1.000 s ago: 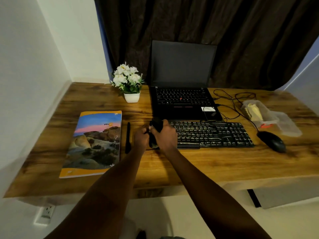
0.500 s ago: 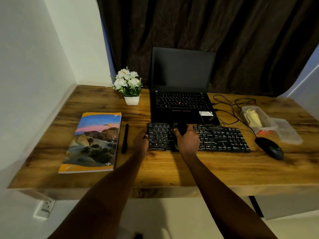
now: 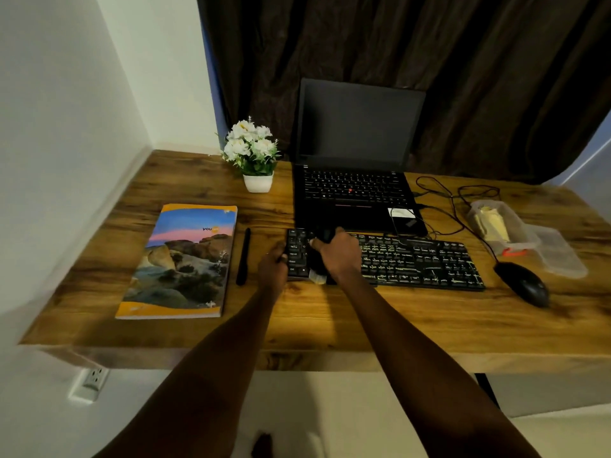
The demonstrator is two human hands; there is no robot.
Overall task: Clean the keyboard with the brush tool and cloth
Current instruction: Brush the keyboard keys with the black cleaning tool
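Leftmost, a book (image 3: 180, 259) with a landscape cover is laid flat on the tabletop (image 3: 314, 320). Just beside its right edge a black pen (image 3: 243, 256) is laid lengthwise. Behind these, a potted plant (image 3: 253, 157) with white flowers is stood near the back edge.

Left hand (image 3: 272, 267): grip curled round the left end of the keyboard (image 3: 413, 262).

Keyboard: black, set flat just in front of an open laptop (image 3: 357, 193) whose screen is dark.

Right hand (image 3: 340, 256): grip closed round a black brush (image 3: 318, 271), which is held over the keyboard's left keys with its pale bristles at the near edge.

Black cables (image 3: 439, 193) are looped right of the laptop. Further right a clear container (image 3: 496, 223) is placed, with a yellowish item inside that cannot be identified. Its lid (image 3: 558, 252) is laid alongside. A black mouse (image 3: 522, 285) is set near the keyboard's right end, in front of the container.
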